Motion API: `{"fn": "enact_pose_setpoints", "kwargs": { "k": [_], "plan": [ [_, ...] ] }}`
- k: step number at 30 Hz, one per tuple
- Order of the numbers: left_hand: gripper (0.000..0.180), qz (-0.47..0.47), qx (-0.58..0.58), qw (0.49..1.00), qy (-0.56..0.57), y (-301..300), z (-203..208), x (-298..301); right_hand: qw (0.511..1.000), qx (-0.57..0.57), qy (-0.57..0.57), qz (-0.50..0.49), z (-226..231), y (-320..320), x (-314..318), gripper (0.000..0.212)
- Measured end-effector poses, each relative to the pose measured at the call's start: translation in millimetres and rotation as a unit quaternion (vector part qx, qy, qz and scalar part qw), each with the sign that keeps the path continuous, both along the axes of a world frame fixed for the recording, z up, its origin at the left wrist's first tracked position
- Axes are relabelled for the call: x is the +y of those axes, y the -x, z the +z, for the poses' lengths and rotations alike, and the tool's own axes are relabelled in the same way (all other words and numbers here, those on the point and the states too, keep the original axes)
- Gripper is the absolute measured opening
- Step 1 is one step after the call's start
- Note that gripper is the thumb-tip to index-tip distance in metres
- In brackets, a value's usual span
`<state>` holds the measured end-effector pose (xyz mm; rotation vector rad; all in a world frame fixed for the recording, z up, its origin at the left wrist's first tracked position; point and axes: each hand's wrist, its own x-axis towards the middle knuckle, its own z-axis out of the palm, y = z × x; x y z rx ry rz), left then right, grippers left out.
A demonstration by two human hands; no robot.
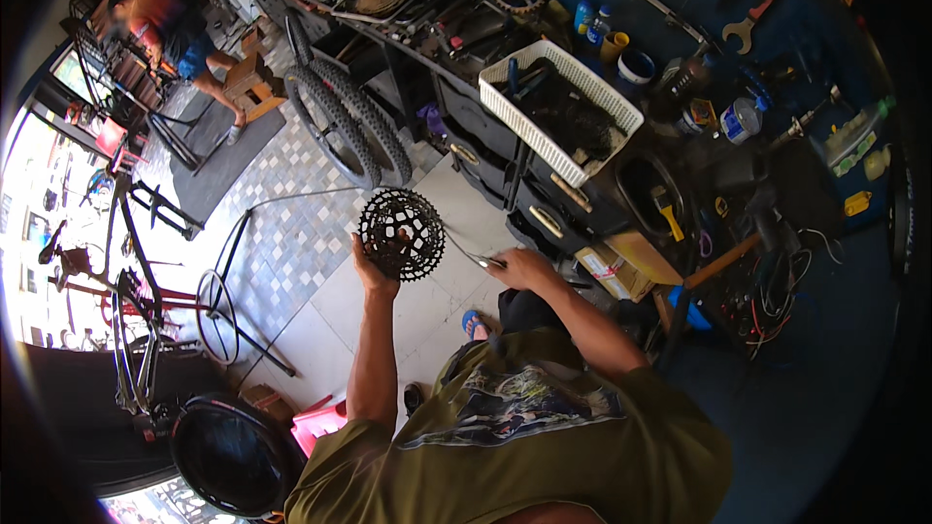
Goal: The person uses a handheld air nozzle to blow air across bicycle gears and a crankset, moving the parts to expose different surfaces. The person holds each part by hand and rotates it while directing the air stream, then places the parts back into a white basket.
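My left hand [373, 267] holds up a black bicycle cassette [427, 223], its toothed rings facing up and the fingers behind and under its left side. Part of that hand shows through the openings in the rings. To the right of the cassette, my right hand [524, 270] is closed around the end of a thin grey hose [464, 245], with a short metallic tip [491, 263] showing at the fingers. The hose passes behind the cassette and comes out again on its left. Most of what the right hand grips is hidden.
A workbench on the right carries a white plastic basket [495, 97] of dark parts, a yellow-handled brush [668, 212] and bottles. Bicycle wheels [335, 121] stand beyond the cassette. A bike frame [136, 233] is at left. Another person [160, 24] works at the far left.
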<state>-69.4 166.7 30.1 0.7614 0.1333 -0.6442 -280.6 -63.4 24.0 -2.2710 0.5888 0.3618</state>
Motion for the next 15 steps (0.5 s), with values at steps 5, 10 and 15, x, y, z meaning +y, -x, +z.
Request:
{"fn": "enact_pose_setpoints", "kwargs": {
  "k": [5,10,15],
  "plan": [
    [0.063,-0.023,-0.085,0.996,-0.027,-53,34,-69,0.999,-0.011,0.015,-0.028,-64,66,-58,0.038],
    [0.058,-0.042,-0.175,0.983,-0.016,-119,75,-147,0.996,0.074,-0.024,-0.034,-85,91,-82,0.045],
    [0.061,-0.088,-0.171,0.981,0.005,-162,113,-233,0.995,0.068,-0.066,-0.036,-87,88,-106,0.047]
  ]
}}
